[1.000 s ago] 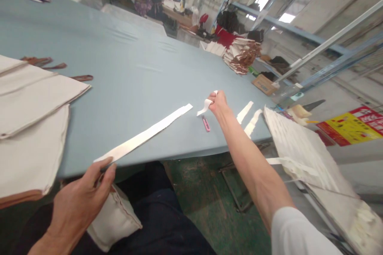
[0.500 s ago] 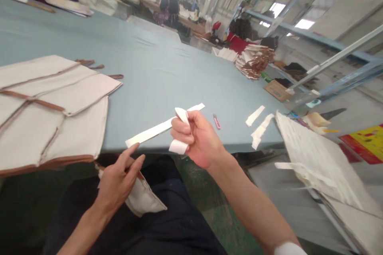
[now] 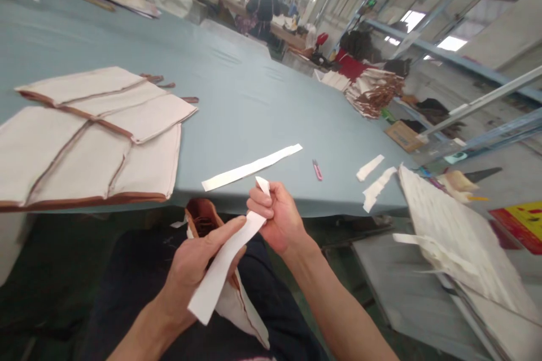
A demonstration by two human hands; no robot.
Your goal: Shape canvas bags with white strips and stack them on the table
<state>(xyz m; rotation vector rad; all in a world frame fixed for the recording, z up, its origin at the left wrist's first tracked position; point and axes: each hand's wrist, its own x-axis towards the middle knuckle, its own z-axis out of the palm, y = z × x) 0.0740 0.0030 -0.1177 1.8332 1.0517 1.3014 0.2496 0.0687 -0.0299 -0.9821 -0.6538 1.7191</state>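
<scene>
A white strip [image 3: 224, 271] runs from my right hand [image 3: 282, 217] down toward my lap. My right hand is closed in a fist around its upper part, and a short end sticks out above the fingers. Lower down, the strip passes between the thumb and fingers of my left hand [image 3: 190, 271]; some of those fingers are hidden under it. Behind my left hand, a cream cloth pouch [image 3: 248, 310] with a brown lining rests on my lap, its mouth toward the table edge. Whether the left hand also touches the pouch I cannot tell.
A second white strip [image 3: 254, 166] lies on the blue-grey table [image 3: 237, 113], near pink thread snips [image 3: 317, 170]. Stitched cream panels [image 3: 144, 163] are stacked at left. Scraps [image 3: 376, 187] and a cream pile [image 3: 457, 237] are at right. A person [image 3: 262, 8] stands far back.
My left hand has moved right and up to the strip held in my right fist. The strip's long end now hangs across the left hand. The pouch has shifted right, and the view has turned slightly left.
</scene>
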